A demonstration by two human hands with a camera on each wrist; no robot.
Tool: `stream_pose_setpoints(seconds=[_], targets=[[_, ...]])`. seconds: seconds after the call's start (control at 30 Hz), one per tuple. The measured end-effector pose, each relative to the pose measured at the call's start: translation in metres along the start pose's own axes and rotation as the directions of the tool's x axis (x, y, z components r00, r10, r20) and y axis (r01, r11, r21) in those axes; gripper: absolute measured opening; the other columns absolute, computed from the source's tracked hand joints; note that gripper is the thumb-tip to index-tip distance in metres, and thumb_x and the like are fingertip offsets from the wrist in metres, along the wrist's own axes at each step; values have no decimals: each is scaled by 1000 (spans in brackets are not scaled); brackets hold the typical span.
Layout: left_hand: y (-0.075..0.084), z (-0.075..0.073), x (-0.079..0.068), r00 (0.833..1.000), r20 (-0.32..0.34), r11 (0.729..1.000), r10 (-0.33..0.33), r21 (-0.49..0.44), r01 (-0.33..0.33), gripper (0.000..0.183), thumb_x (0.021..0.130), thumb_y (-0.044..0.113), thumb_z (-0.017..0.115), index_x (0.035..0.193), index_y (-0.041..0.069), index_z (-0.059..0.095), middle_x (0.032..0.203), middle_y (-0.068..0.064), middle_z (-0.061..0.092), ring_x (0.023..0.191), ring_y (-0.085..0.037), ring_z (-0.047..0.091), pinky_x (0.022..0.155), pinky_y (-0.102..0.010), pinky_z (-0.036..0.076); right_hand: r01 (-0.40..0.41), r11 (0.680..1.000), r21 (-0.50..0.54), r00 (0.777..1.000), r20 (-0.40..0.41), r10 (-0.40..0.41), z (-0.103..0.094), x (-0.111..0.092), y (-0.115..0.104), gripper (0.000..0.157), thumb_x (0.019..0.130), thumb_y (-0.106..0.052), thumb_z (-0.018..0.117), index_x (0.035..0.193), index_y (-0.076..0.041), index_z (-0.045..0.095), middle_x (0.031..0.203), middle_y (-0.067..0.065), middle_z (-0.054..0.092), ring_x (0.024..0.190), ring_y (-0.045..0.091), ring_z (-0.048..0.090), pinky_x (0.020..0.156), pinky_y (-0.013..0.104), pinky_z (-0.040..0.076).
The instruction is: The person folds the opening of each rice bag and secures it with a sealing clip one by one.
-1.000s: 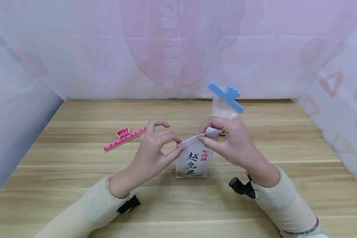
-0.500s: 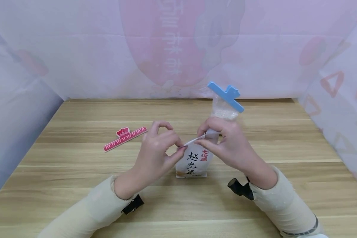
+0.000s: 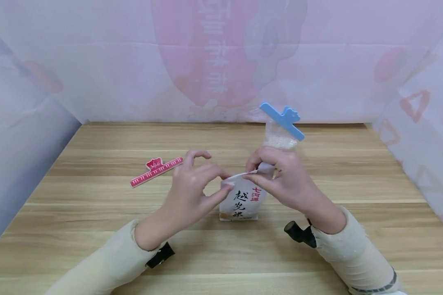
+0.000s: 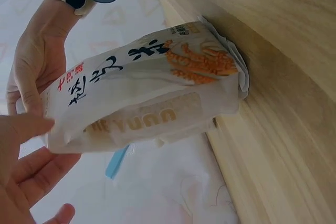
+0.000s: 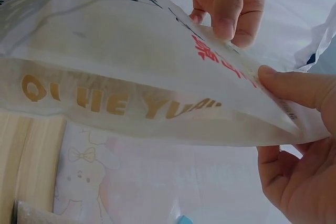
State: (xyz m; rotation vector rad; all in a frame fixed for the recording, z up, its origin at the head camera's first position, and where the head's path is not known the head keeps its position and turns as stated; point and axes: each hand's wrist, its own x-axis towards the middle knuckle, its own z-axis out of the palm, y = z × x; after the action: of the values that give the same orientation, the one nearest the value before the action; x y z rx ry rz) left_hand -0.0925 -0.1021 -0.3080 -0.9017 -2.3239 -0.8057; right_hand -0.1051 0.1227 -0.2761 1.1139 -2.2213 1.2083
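A white paper rice bag [image 3: 240,205] with black and red characters stands upright on the table in the head view. My left hand [image 3: 188,192] pinches the left end of its top edge between thumb and index finger. At the right end, my right hand [image 3: 286,176] pinches the same edge, its thumb on the front face. The right wrist view shows the bag's side gusset [image 5: 121,98] with tan lettering. In the left wrist view, orange grain ears [image 4: 202,64] are printed near the base.
A red bag clip [image 3: 156,172] with a piano-key pattern lies left of the bag. Behind my right hand stands a clear bag of white grains [image 3: 278,137], topped by a blue clip [image 3: 282,121]. Printed cloth walls [image 3: 114,82] surround the wooden table [image 3: 206,262].
The bag's top right flap, which stood above my right fingers, now sits lower under that hand. My left hand shifted slightly right and then back left, keeping near the edge.
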Motion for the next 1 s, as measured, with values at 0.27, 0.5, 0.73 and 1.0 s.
stream_pose_setpoints(seconds=[0.27, 0.5, 0.73, 1.0], targets=[[-28, -31, -6, 964, 237, 993, -116, 7, 118, 54, 79, 39, 83, 124, 16, 66, 120, 2, 71, 122, -26, 50, 89, -54, 48, 6, 1000, -1, 1000, -3, -6, 1, 0, 0, 24, 74, 11, 79, 80, -7, 65, 79, 1, 68, 74, 8, 59, 68, 15, 48], [-66, -61, -8, 949, 256, 980, -183, -24, 195, 46, 81, 17, 82, 122, 5, 65, 127, -13, 66, 121, -32, 54, 102, -52, 44, -29, 1000, 7, 1000, -1, 29, 0, 0, -1, 23, 75, 10, 80, 79, -7, 65, 79, 1, 68, 74, 7, 59, 67, 16, 49], [-99, -82, -9, 934, 271, 968, -234, -21, 249, 40, 82, 7, 80, 120, 5, 67, 123, -15, 66, 118, -35, 57, 97, -51, 43, -30, 1000, 11, 1000, -4, 30, 0, 0, -1, 21, 76, 8, 79, 80, -7, 65, 79, 0, 68, 74, 7, 59, 67, 16, 49], [-141, -87, -11, 908, 290, 952, -303, 49, 302, 44, 81, 10, 82, 122, 7, 67, 124, -14, 65, 114, -34, 57, 78, -39, 49, -30, 999, 18, 1000, 0, 30, 1, 0, -1, 21, 77, 8, 79, 80, -7, 65, 79, 0, 67, 75, 7, 60, 68, 18, 51]])
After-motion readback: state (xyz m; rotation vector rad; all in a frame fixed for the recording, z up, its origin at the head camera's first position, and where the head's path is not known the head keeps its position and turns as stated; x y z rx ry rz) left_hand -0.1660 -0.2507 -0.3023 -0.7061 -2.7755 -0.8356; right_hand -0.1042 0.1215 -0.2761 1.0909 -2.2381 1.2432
